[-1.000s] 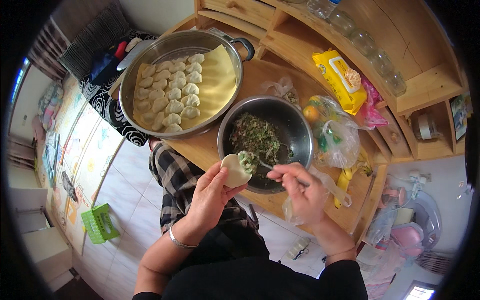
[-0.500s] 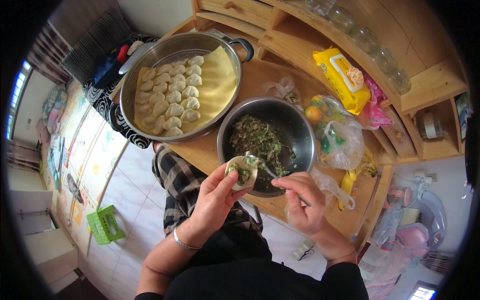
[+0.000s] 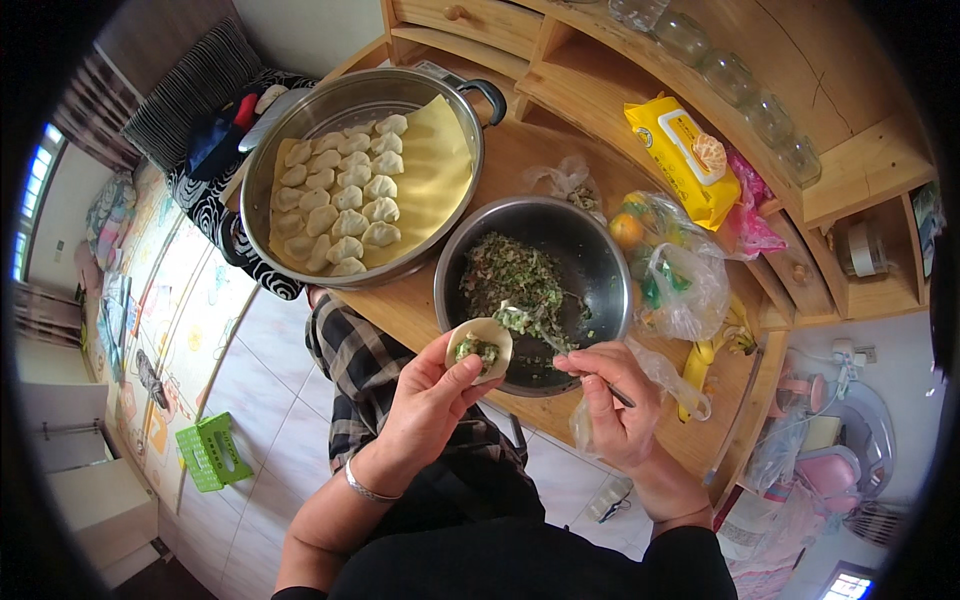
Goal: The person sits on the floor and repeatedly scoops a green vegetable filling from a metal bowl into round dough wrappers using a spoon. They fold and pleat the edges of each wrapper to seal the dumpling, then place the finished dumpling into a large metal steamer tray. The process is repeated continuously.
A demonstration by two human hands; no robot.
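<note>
Your left hand (image 3: 428, 400): fingers grasping one round dumpling wrapper (image 3: 499, 350), thumb across its near edge. On the wrapper, just beyond the thumb tip, a green-flecked mound of filling (image 3: 477, 348).

Your right hand (image 3: 618, 405): thumb and forefinger pinching a spoon (image 3: 553, 341) by its handle. Its filling-laden head lies left of these fingers, just beside the wrapper; whether they touch, you cannot tell.

Steel mixing bowl (image 3: 592, 250): beyond both sets of fingertips, part-filled with chopped filling (image 3: 505, 270).

Wide steel pan (image 3: 340, 98), black side handle: farther off, left of your left fingers, holding rows of pleated dumplings (image 3: 350, 198) on a yellow liner (image 3: 440, 165).

Clear plastic bag (image 3: 690, 295), orange fruit within: beyond your right fingers, to their right. Bananas (image 3: 696, 372): right of those same fingers, nearer. Yellow wipes pack (image 3: 668, 160): farthest from the right fingers, past the bag.
</note>
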